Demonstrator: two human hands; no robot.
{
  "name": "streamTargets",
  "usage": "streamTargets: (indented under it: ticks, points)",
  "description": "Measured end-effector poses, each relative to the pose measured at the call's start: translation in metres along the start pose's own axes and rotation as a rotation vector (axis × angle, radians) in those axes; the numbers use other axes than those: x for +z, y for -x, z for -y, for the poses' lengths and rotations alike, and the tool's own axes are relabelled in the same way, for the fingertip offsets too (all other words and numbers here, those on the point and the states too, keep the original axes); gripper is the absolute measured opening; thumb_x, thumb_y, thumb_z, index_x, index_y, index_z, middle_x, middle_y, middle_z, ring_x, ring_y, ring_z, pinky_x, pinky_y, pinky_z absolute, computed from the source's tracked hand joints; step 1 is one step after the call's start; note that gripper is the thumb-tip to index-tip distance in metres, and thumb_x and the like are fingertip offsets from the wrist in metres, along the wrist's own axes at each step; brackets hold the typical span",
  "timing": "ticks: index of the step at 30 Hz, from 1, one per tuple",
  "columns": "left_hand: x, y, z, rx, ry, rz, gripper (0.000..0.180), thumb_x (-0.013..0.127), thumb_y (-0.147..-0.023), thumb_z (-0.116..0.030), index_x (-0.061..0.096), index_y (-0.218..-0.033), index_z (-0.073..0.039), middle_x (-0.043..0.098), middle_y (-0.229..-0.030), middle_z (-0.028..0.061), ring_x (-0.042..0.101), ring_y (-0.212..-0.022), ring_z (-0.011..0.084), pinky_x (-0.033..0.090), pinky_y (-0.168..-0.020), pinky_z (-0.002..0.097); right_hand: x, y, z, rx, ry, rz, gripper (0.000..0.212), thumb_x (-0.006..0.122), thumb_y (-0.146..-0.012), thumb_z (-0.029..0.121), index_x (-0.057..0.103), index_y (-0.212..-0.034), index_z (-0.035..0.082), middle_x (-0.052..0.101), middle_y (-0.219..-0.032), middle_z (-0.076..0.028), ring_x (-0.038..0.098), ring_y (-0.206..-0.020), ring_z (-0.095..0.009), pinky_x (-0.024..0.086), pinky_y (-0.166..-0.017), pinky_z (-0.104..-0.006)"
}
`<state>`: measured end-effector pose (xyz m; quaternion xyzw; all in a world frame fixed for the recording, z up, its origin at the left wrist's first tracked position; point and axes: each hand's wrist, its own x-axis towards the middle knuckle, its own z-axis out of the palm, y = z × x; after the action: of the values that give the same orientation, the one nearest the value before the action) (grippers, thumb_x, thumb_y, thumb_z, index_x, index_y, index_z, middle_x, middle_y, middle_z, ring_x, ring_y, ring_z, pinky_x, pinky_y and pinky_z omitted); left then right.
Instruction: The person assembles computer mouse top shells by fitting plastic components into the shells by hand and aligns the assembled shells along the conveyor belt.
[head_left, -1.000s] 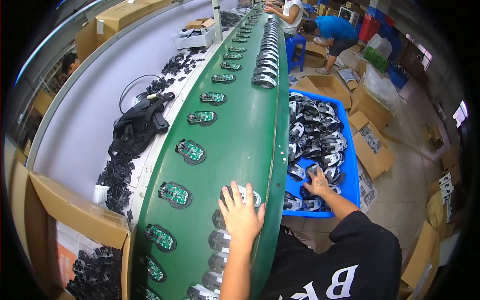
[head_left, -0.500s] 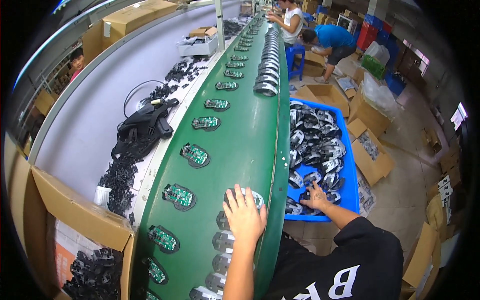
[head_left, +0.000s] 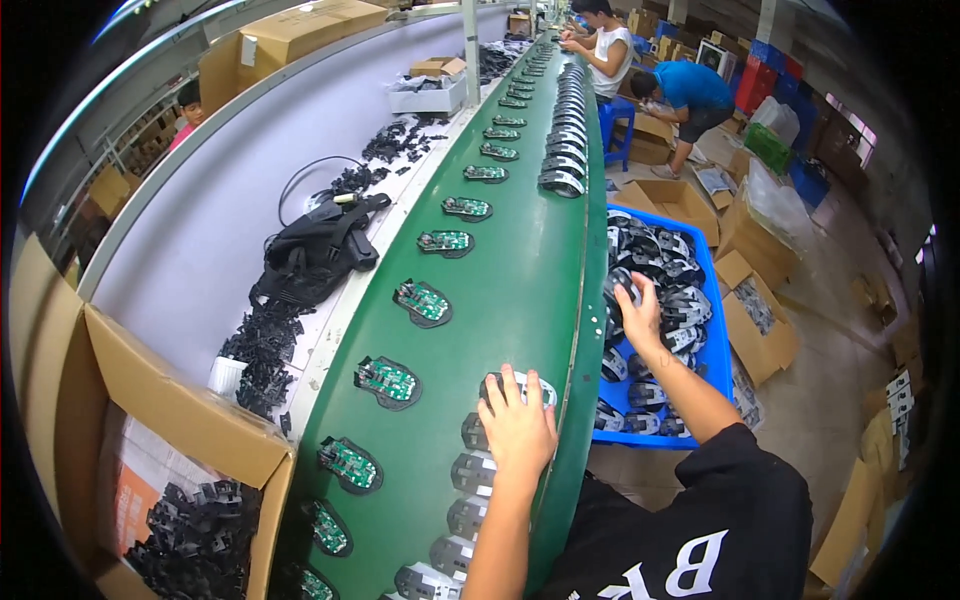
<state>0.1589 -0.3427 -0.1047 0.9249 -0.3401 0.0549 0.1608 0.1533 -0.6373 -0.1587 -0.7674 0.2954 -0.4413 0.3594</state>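
My left hand (head_left: 516,425) lies flat on a dark mouse shell (head_left: 517,385) on the green conveyor belt (head_left: 520,270), at the near end of a row of shells (head_left: 468,492) along the belt's right side. My right hand (head_left: 638,315) is over the blue bin (head_left: 712,300) beside the belt, closed around a black mouse shell (head_left: 620,285) lifted from the heap. Green circuit boards on black bases (head_left: 386,380) ride in a line down the belt's left side.
Black plastic parts (head_left: 262,345) and a black bag (head_left: 318,250) lie on the grey table left of the belt. A cardboard box (head_left: 190,480) holds more black parts. Open cartons (head_left: 760,320) stand on the floor. Two people (head_left: 690,95) work at the far end.
My right hand has risen out of the bin with a mouse shell in it. My left hand has stayed on the shell on the belt, which has carried on toward me.
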Motion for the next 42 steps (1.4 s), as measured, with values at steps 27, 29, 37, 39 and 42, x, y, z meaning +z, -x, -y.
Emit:
streamTargets:
  ticks: [27, 29, 37, 39, 42]
  points:
    - [0.005, -0.008, -0.001, 0.003, 0.049, -0.022, 0.056, 0.062, -0.079, -0.033, 0.050, -0.129, -0.009, 0.039, -0.139, 0.0200, 0.036, -0.127, 0.0397, 0.033, -0.099, 0.0515, -0.055, -0.028, -0.099, 0.035, 0.948, 0.381, 0.068, 0.070, -0.066, 0.023, 0.049, -0.130, 0.011, 0.029, -0.146, -0.016, 0.022, -0.135, -0.040, 0.026, -0.109, -0.0488]
    - [0.005, -0.009, -0.004, 0.001, 0.046, -0.014, 0.056, 0.061, -0.080, -0.033, 0.050, -0.129, -0.009, 0.039, -0.139, 0.0200, 0.036, -0.127, 0.0396, 0.033, -0.100, 0.0516, -0.079, 0.000, -0.113, 0.044, 1.055, 0.601, 0.069, 0.075, -0.063, 0.026, 0.053, -0.128, 0.014, 0.025, -0.148, -0.015, 0.019, -0.137, -0.038, 0.027, -0.110, -0.0466]
    - [0.005, -0.008, -0.003, 0.004, 0.021, -0.011, 0.056, 0.062, -0.080, -0.034, 0.049, -0.129, -0.010, 0.038, -0.140, 0.0188, 0.036, -0.128, 0.0390, 0.032, -0.101, 0.0508, -0.055, 0.001, -0.116, -0.073, 1.100, 0.440, 0.072, 0.074, -0.065, 0.020, 0.044, -0.129, 0.009, 0.045, -0.126, -0.014, 0.034, -0.126, -0.034, 0.030, -0.104, -0.0472]
    - [0.005, -0.009, -0.003, 0.001, 0.013, 0.006, 0.056, 0.062, -0.080, -0.034, 0.049, -0.129, -0.010, 0.039, -0.140, 0.0189, 0.036, -0.128, 0.0391, 0.032, -0.101, 0.0508, -0.055, 0.009, -0.115, -0.119, 1.336, 0.443, 0.076, 0.075, -0.064, 0.023, 0.043, -0.132, 0.012, 0.045, -0.128, -0.013, 0.031, -0.129, -0.036, 0.023, -0.108, -0.0509]
    - [0.005, -0.010, -0.004, 0.012, 0.020, -0.006, 0.056, 0.062, -0.080, -0.034, 0.049, -0.129, -0.011, 0.038, -0.141, 0.0189, 0.036, -0.128, 0.0391, 0.032, -0.101, 0.0509, -0.052, -0.003, -0.114, -0.030, 1.405, 0.568, 0.067, 0.068, -0.072, 0.024, 0.044, -0.134, 0.015, 0.046, -0.129, -0.013, 0.029, -0.132, -0.036, 0.017, -0.110, -0.0520]
